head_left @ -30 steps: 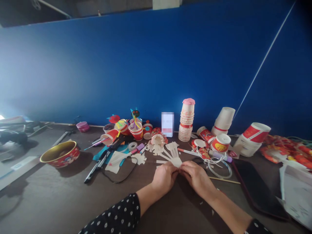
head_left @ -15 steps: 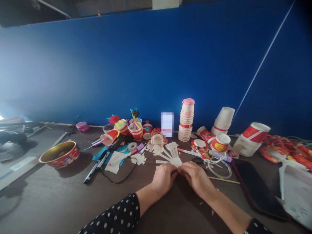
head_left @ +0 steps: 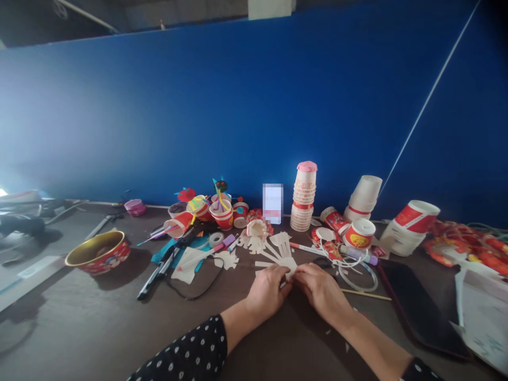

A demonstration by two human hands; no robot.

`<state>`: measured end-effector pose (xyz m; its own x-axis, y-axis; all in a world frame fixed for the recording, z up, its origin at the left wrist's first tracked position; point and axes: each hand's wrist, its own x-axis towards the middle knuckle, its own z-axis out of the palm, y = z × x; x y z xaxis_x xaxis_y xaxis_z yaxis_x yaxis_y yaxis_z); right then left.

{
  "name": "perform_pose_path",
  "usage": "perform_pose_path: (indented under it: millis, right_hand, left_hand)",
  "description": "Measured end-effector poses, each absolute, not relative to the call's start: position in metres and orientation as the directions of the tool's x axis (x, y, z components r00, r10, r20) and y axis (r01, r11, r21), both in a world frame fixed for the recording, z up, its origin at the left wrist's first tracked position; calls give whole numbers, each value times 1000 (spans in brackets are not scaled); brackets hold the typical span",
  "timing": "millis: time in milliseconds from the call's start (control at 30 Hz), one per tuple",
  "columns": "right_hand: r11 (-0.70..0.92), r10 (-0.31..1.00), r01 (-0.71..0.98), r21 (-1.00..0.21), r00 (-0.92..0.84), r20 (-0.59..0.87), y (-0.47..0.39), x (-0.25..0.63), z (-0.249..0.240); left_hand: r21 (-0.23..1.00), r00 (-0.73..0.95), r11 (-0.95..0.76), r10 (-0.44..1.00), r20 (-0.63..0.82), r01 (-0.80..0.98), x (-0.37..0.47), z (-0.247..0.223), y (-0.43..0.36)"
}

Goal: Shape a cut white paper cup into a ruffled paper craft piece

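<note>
Pinching the near end of the white paper piece [head_left: 286,261], the left hand [head_left: 268,292] has its fingers curled; the right hand [head_left: 320,292] meets it there, fingertips drawn together. The paper lies mid-table, its cut strips fanned toward the tall cup stack [head_left: 304,203]. Bare tabletop [head_left: 166,330] extends left of the left forearm. To the right, the wooden stick [head_left: 367,294] and dark tablet-like slab [head_left: 420,307] bound the right hand's side; the white tubing loop [head_left: 359,278] sits near that hand.

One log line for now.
left hand: holding white cut paper | right hand: same paper | beyond: tall cup stack | left: gold-lined bowl
</note>
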<state>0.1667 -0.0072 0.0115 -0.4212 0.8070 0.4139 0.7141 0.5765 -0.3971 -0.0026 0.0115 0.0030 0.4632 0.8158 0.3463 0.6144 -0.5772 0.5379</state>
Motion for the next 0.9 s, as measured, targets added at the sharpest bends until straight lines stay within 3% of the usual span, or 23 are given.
perform_pose_path:
  millis: [200,333,433,567,700,900]
  right_hand:
    - [578,795,743,-338,-418,439,-6,168,12]
    - [567,784,777,-273,-406,470,-6,168,15]
    - [560,789,773,-298,-388,476,-6,169,16]
    - [570,786,747,-344,-373,492,-4,175,13]
    - [564,765,763,-315,-340,546,-2,188,8]
    - [506,792,818,-275,-314,524,-4,214,15]
  left_hand:
    - [458,504,-740,672,543,493,-10,11,6]
    - [434,437,-738,664,607,517,-17,14,9]
    - [480,471,-739,672,571,472,-21,16,11]
    - [525,658,-779,599,457,344,-25,25,8]
    - [533,788,-789,525,323,307,-32,37,6]
    - [483,796,-819,502,338,310,-33,34,12]
